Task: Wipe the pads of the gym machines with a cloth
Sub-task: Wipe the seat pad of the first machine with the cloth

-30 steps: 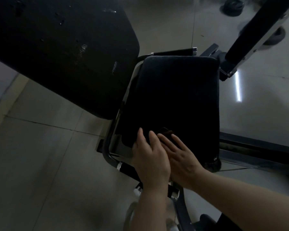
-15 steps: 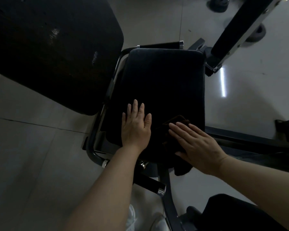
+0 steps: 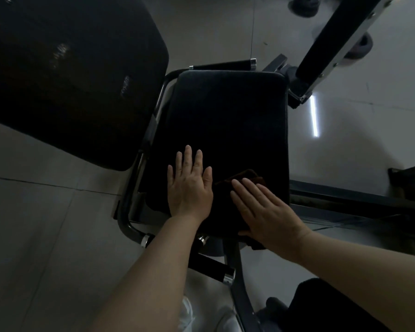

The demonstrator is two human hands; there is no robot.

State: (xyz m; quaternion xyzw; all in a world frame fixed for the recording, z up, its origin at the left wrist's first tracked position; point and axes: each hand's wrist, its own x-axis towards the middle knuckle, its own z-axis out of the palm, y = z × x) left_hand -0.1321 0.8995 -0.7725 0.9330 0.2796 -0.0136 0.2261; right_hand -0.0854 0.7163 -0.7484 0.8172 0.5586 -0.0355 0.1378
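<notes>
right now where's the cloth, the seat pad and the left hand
cloth [image 3: 248, 176]: head view, on the brown corner showing past the fingertips.
seat pad [image 3: 228, 116]: head view, on the bare middle of its top.
left hand [image 3: 189, 185]: head view, on the back of the hand.

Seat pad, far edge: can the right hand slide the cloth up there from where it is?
Probably yes. The right hand lies flat on the cloth near the seat pad's near edge, and the pad surface ahead is bare. The left hand rests beside it, not in the path.
</notes>
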